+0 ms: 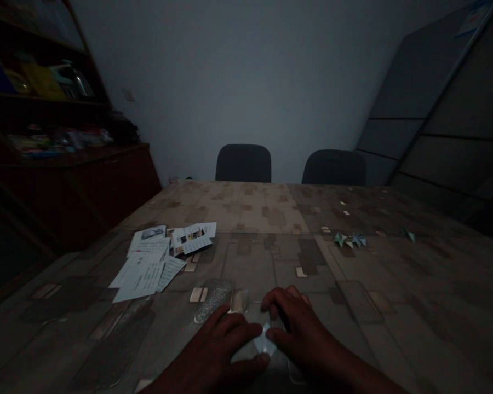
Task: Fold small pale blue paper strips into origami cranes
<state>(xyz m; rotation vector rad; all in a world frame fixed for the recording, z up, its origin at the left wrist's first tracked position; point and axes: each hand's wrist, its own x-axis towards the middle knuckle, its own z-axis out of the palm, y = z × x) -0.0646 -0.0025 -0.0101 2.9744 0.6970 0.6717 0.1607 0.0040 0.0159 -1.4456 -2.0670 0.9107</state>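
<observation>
A: Where are your hands?

B: Both low at the near edge of the table (271, 219). Your left hand (222, 342) lies palm down, fingers stretched out flat toward the right. Your right hand (299, 328) sits just beside it, fingers curled down.

A: And the paper?

B: A small pale paper (265, 342) lies on the table between your hands. Your left fingertips press on its left edge, your right thumb and forefinger pinch its right side. Dim light, so you can't tell the fold shape.

A: Anything else?

B: A pile of leaflets (156, 260) lies to the left, well apart from your hands. Small folded paper figures (350, 239) sit farther out on the right, one more figure (409, 235) beyond them. Two chairs (243, 162) stand at the far side, a shelf (45, 109) on the left.
</observation>
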